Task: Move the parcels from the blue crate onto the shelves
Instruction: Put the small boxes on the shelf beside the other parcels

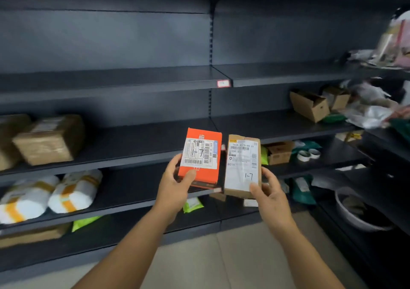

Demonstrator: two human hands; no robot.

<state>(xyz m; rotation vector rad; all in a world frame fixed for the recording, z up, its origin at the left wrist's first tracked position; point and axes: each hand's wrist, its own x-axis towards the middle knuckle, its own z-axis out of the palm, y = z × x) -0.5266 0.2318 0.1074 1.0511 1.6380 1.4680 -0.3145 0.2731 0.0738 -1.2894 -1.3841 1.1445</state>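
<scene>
1. Orange parcel (200, 156): centre of frame, held upright with its white label facing the camera, likely so the handwritten "1-7" can be read before shelving.
2. Left hand (177, 183): grips the orange parcel by its lower left corner, thumb across the front face, fingers curled behind.
3. Brown parcel (243, 166): just right of the orange one, also upright and label-forward; it bears the same "1-7" mark, which suggests both belong to one shelf slot.
4. Right hand (269, 192): holds the brown parcel at its lower right corner, thumb on the front, fingers wrapped round the edge.
5. Shelves (133, 148): dark metal, filling the frame behind both parcels; the middle tier directly behind the hands has bare room.
6. Taped brown boxes (48, 140): left of frame, set flat on the middle tier.
7. White-and-orange bags (51, 194): lower left, one tier below.
8. Shelf tag (223, 83): small, on the upper tier's edge; its marking is too blurred to read.
9. Blue crate: not in view.
</scene>
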